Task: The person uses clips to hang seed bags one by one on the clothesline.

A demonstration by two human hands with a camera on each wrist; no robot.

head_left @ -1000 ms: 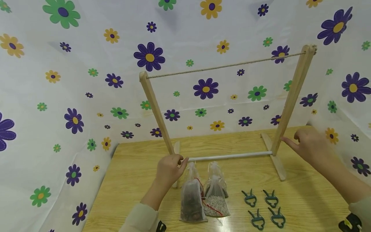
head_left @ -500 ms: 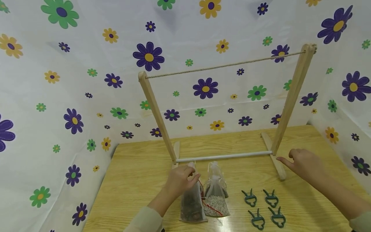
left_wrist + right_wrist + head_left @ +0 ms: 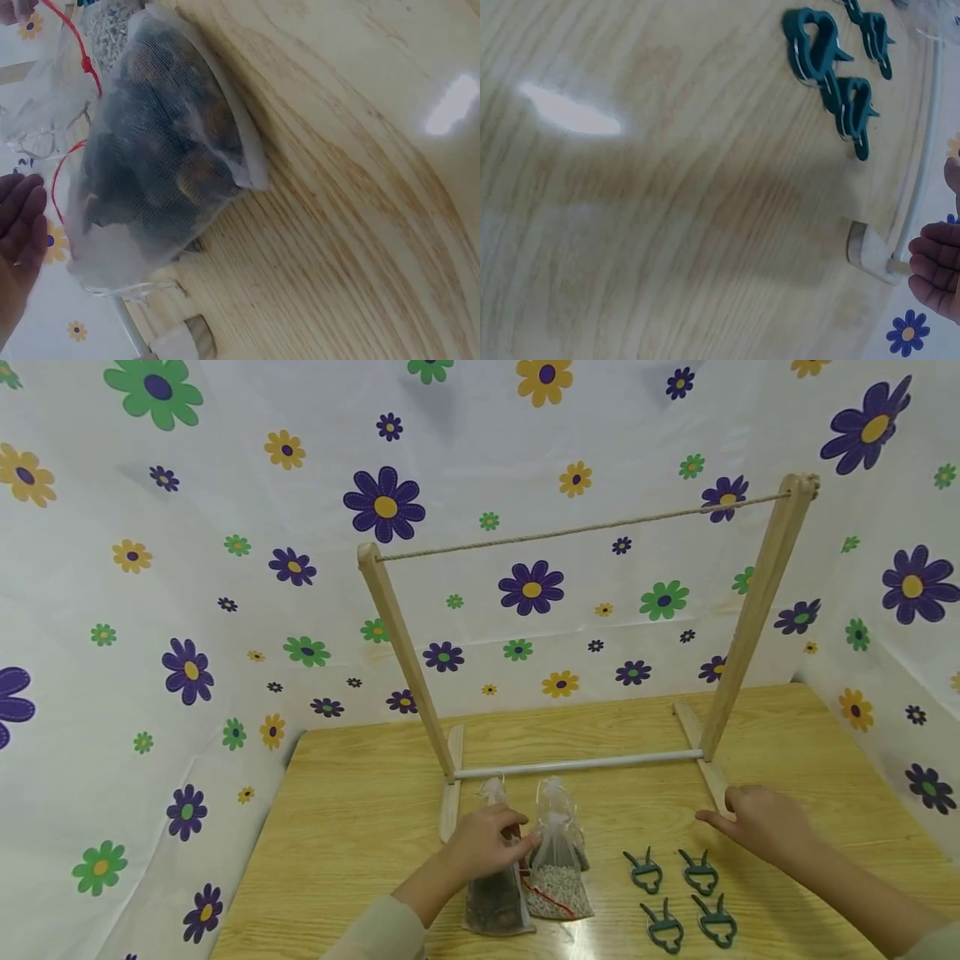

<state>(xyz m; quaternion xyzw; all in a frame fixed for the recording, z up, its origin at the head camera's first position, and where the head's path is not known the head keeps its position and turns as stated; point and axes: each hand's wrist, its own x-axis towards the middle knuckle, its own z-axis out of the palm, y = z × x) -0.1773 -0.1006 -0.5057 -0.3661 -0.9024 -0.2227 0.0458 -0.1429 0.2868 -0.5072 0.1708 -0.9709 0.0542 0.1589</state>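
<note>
My left hand (image 3: 480, 845) hovers over a sheer drawstring bag (image 3: 497, 903) with dark contents, its fingers loosely bent and holding nothing. In the left wrist view that mesh bag (image 3: 161, 142), with brownish lumps inside and a red cord, fills the middle, and the fingers (image 3: 21, 217) are beside it. Right of it lies a second sheer bag (image 3: 557, 893) of small pale pieces; another bag is partly hidden behind. My right hand (image 3: 768, 827), relaxed and holding nothing, is over the stand's right foot (image 3: 712, 781). Several dark green clips (image 3: 664, 928) lie below and left of it.
A wooden stand spans the table (image 3: 360, 860), with a left post (image 3: 405, 652), a right post (image 3: 757, 618), a rope (image 3: 570, 532) strung between their tops and a white rod (image 3: 585, 765) low down. White flower-print cloth (image 3: 300, 610) surrounds the back and sides.
My left hand has moved from the foot of the left post right and nearer, over the bags. My right hand has come down and nearer from beside the right post.
</note>
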